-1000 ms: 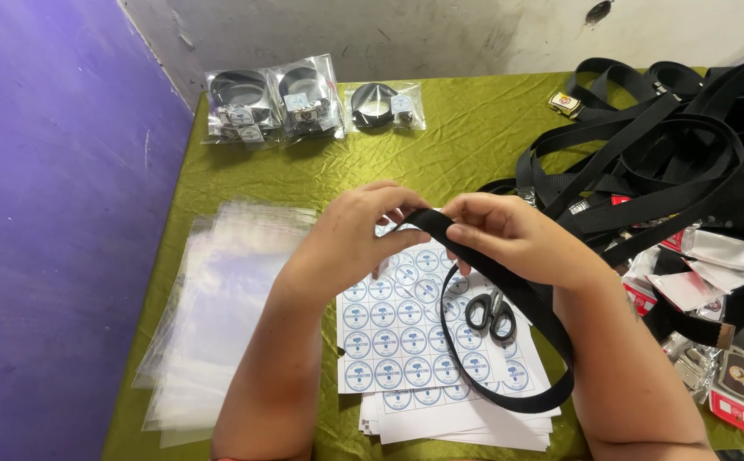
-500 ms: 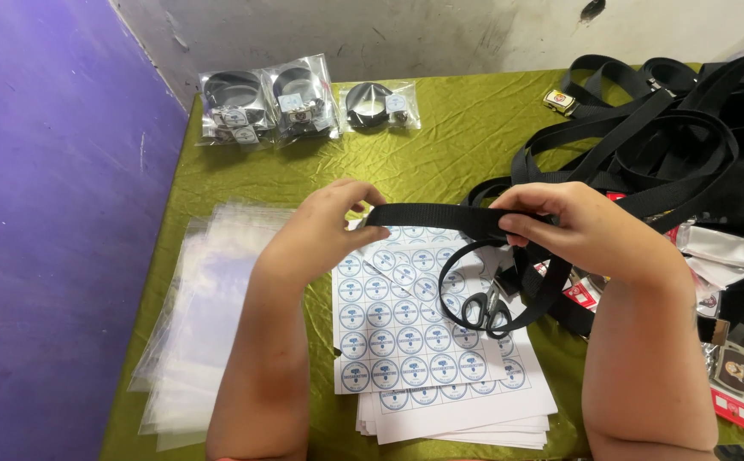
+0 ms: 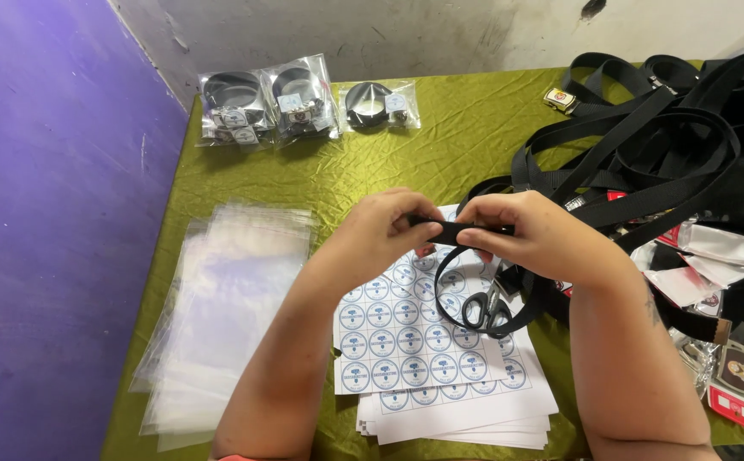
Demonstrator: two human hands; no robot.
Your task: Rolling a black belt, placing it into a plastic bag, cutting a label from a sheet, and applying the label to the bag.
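My left hand (image 3: 385, 230) and my right hand (image 3: 530, 235) pinch the same black webbing belt (image 3: 462, 232) between them, holding a short stretch of it level above the table. The rest of the belt hangs down in a loop (image 3: 474, 320) over a stack of white sheets with round blue stickers (image 3: 415, 341). Black-handled scissors (image 3: 483, 307) lie on the sheets inside the loop.
A heap of black belts (image 3: 671, 145) covers the right of the green cloth (image 3: 457, 128). Clear plastic bags (image 3: 227, 307) are stacked at left. Three bagged coiled belts (image 3: 304, 102) lie by the far wall. Buckles and red-white cards (image 3: 731, 376) lie at right. A purple wall (image 3: 47, 213) runs along the left.
My hands have drawn closer together, shortening the belt stretch held between them. The hanging loop has shifted slightly over the sticker sheets.
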